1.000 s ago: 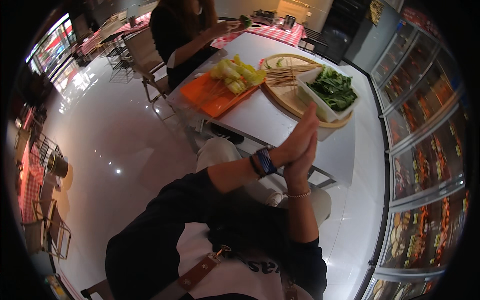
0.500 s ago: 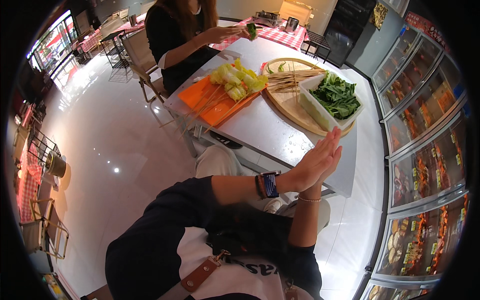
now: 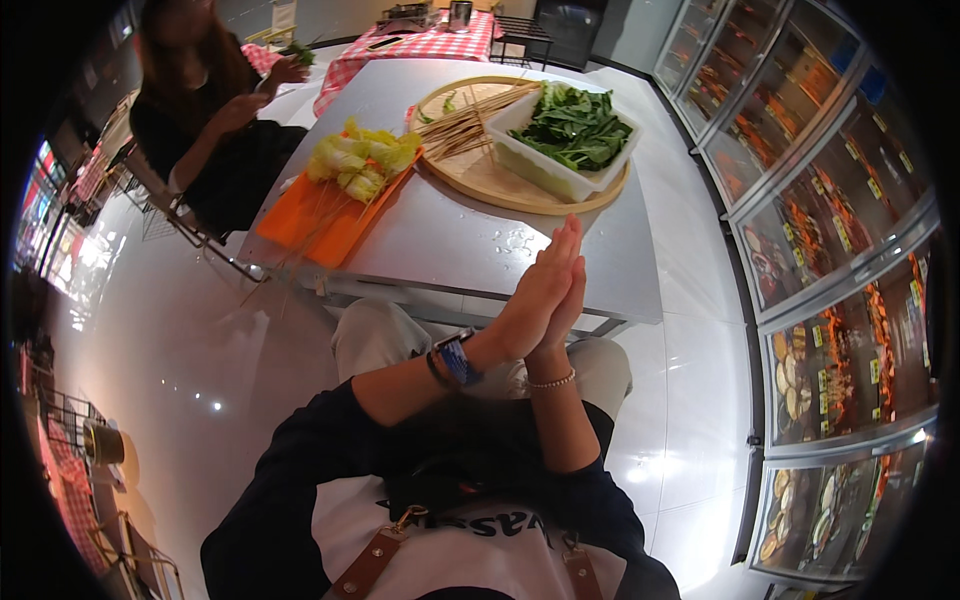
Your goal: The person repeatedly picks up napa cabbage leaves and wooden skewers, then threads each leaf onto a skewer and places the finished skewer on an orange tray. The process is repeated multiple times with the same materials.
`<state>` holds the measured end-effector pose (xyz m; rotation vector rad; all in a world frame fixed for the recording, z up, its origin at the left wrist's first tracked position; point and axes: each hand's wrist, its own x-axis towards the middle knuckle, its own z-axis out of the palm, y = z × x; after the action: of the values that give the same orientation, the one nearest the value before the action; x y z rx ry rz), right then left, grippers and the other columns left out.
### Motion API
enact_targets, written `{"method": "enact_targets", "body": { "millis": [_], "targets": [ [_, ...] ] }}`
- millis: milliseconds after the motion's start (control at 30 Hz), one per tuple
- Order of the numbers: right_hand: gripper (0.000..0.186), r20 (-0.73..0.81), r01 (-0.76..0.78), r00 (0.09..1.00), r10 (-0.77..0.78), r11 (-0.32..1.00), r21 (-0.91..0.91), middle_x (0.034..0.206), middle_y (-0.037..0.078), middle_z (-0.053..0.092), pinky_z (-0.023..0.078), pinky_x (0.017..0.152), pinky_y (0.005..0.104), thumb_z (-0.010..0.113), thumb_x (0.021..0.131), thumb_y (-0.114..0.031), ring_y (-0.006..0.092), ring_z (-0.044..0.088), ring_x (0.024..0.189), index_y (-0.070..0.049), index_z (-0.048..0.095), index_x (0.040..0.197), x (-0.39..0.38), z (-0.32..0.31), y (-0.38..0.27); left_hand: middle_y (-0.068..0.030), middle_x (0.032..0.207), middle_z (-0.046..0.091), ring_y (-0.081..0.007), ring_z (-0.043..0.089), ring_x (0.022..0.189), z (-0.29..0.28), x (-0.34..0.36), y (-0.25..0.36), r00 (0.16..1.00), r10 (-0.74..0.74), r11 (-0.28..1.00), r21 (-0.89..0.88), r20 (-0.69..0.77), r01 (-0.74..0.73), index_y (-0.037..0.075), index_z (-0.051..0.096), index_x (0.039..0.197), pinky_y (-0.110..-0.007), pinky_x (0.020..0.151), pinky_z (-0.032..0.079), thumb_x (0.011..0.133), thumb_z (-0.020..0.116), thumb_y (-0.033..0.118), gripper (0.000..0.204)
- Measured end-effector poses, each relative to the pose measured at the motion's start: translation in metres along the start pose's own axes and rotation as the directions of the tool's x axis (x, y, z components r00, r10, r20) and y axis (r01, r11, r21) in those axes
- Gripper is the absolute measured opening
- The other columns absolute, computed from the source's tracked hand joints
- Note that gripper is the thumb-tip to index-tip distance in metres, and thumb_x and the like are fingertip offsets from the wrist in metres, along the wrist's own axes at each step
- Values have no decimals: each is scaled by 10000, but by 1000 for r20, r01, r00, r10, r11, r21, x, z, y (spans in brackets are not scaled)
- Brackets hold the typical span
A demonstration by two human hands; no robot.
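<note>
Palm to palm, my left hand (image 3: 528,308) and my right hand (image 3: 566,318) meet in front of the table's near edge. Their fingers are stretched out and point away from me; nothing shows between the palms. Just beyond the fingertips, a round wooden board (image 3: 470,185) carries bundled bamboo skewers (image 3: 470,122) and a white plastic tub (image 3: 555,182) of dark leafy greens (image 3: 575,128). Left of it lies an orange tray (image 3: 335,238) with pale yellow-green lettuce (image 3: 362,160) on skewers, whose sticks overhang the near edge.
The metal table (image 3: 460,245) has water drops in front of the board. A seated person (image 3: 215,130) at the far left holds a green leaf bunch (image 3: 299,54). Glass-door display fridges (image 3: 830,220) line the right side. Behind stands a table with a red checked cloth (image 3: 350,70).
My view has swung to the right, so the table and person sit further left. My hands stay pressed together. The seated person's hands have moved apart from their earlier position, the greens still held.
</note>
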<state>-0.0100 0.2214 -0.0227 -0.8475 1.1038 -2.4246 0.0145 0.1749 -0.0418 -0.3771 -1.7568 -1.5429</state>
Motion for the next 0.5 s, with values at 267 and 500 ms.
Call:
{"method": "enact_targets", "body": {
  "millis": [267,500],
  "targets": [
    [600,-153,89,983,-99,994,-71,1609,69,85,41,1191,419,232,1023,-365,266,40,1482,-87,109,1540,0,-7,-22,-108,1557,257,-243,189,1450,16,-7,5,993,21,999,-36,113,-17,28,299,1489,-366,1170,143,1053,312,349,542],
    [611,-331,252,896,-296,953,-169,1583,80,151,59,1188,426,289,999,-330,274,62,1475,-35,157,1517,-5,-18,-30,-92,1504,364,-222,287,1406,22,-8,19,943,-200,968,-98,268,233,22,355,1463,-354,1159,185,1046,340,372,544]
  ]
}}
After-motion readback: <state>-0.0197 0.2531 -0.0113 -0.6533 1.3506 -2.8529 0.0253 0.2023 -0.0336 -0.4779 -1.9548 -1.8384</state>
